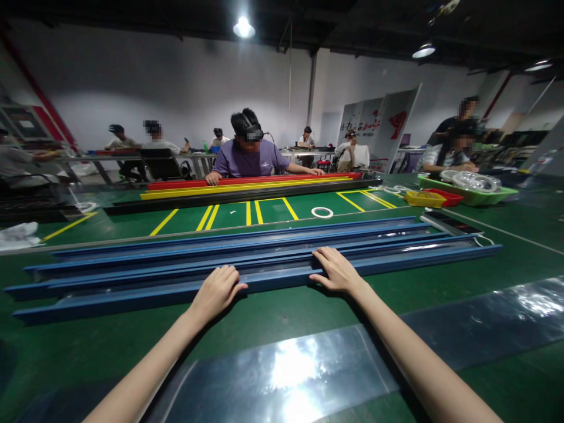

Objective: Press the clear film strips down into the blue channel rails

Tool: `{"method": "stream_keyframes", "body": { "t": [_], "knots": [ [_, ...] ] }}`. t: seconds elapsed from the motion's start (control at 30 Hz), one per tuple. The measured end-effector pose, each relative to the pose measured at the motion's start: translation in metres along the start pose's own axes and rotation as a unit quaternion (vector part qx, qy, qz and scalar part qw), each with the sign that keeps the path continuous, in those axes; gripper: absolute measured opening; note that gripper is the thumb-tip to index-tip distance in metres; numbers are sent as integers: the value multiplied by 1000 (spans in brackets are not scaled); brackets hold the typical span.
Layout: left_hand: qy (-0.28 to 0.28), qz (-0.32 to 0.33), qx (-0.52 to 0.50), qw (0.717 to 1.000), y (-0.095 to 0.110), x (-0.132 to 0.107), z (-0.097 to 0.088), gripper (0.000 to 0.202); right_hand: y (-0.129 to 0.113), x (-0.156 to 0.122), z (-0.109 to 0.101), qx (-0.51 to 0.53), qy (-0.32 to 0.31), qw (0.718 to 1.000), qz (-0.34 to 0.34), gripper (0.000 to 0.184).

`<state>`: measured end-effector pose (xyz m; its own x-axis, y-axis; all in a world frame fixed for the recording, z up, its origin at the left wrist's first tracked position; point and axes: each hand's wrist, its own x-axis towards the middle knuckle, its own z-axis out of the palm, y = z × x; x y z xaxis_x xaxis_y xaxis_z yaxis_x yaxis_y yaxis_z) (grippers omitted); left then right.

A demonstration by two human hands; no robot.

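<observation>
We look across a wide green bench (pixel 264 314). Along its near side lies a long, shiny strip of clear film (pixel 326 361), beneath our forearms. Just beyond the film, several long blue channels (pixel 273 282) lie side by side, running left to right. Across from us sits a person in a purple top (pixel 249 160), both hands at a red bar (pixel 189 184); a yellow bar (pixel 185 192) and a black bar (pixel 194 201) lie on our side of it. At the far right is a light green basket (pixel 489 198) of pale coils. Our left hand (pixel 220 286) rests on the nearest channel, fingers curled over its edge, thumb pointing right. Our right hand (pixel 337 270) sits farther right, half open, fingers over the channel edges, thumb at the nearest wall. We cannot tell whether either grips. By the basket is a yellow tray (pixel 425 200); beyond the channels lies a white ring (pixel 321 217).
</observation>
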<state>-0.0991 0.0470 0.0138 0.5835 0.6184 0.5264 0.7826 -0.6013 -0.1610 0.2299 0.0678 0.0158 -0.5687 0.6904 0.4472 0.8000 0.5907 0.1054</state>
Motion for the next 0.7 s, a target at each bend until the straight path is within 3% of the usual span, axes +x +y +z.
{"method": "stream_keyframes", "body": {
  "t": [0.2, 0.37, 0.57, 0.7],
  "knots": [
    [-7, -12, 24, 1000, -19, -21, -10, 32, -26, 16, 3, 18, -2, 1000, -7, 59],
    [2, -66, 38, 997, -38, -38, -12, 30, -48, 36, 9, 33, 8, 999, 11, 57],
    [31, -89, 83, 992, -48, -43, -5, 34, -51, 43, 12, 50, 15, 998, 30, 79],
    [42, -86, 91, 991, -52, -43, -3, 39, -50, 42, 12, 75, 0, 996, 40, 82]
  ]
}}
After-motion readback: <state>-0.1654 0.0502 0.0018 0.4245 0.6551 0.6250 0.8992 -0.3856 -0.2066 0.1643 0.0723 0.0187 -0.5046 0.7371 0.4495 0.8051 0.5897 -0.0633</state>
